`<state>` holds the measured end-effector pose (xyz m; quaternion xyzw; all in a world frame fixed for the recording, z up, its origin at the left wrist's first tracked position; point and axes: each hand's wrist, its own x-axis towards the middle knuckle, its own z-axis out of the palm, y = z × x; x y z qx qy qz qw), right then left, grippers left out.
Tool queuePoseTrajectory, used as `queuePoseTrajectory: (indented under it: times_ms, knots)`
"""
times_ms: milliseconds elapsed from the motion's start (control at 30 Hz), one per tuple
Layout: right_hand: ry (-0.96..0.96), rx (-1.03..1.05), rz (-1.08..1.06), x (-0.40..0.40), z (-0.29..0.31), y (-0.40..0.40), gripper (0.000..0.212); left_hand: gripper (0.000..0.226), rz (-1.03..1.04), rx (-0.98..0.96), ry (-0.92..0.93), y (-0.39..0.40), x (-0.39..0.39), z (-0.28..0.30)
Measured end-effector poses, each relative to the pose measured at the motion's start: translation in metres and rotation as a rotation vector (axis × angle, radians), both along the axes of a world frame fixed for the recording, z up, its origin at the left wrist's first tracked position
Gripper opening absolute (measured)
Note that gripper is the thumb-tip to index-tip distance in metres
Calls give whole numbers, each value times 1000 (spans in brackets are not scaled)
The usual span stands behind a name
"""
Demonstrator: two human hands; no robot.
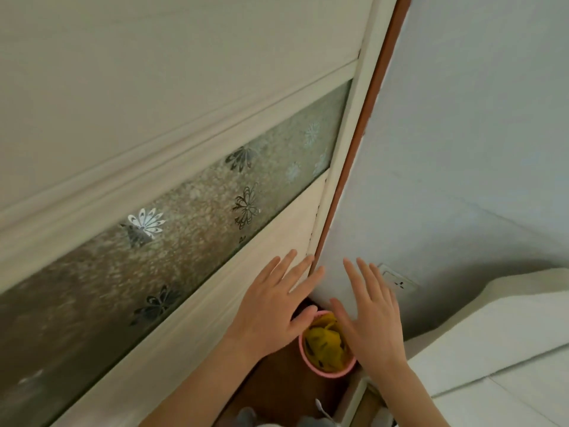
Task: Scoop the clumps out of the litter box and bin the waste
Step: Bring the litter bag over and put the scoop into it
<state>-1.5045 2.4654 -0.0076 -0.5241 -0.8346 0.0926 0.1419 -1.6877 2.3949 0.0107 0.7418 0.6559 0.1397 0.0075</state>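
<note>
Door (172, 124), wall corner — left hand (274, 306), right hand (369, 318) spread flat, empty, above pink bin (320, 369).

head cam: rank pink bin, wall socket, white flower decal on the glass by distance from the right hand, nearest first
1. Pink bin: just below and left of the right hand, partly under it in the image.
2. Wall socket: on the wall up and right of the fingertips, slightly farther.
3. White flower decal: far left on the frosted glass, past the left hand.
</note>
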Motion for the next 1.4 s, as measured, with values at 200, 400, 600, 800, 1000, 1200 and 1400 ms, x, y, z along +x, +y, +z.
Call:
queuePoseTrajectory:
  times_ms: [200, 400, 600, 800, 1000, 1200, 1400]
  knots:
    - [46, 15, 70, -20, 9, 17, 67, 56, -3, 26, 18, -2, -18, 2]
    - [98, -9, 251, -31, 15, 46, 60, 54, 118, 61, 71, 6, -9, 1]
    - [57, -4, 631, -42, 17, 75, 56, 56, 407, 122, 75, -2, 9, -8]
    - [107, 31, 1052, -74, 16, 58, 52, 55, 751, 163, 86, -49, 35, -7]
    - [158, 16, 1461, -112, 16, -7, 50, 53, 1106, 200, 107, -121, 68, -1]
    - [179, -24, 1802, -138, 23, -108, 50, 51, 1517, 271, 151, -203, 99, 4]
    - [214, -116, 2043, -156, 38, -230, 47, 50, 1991, 267, 223, -314, 112, 20]
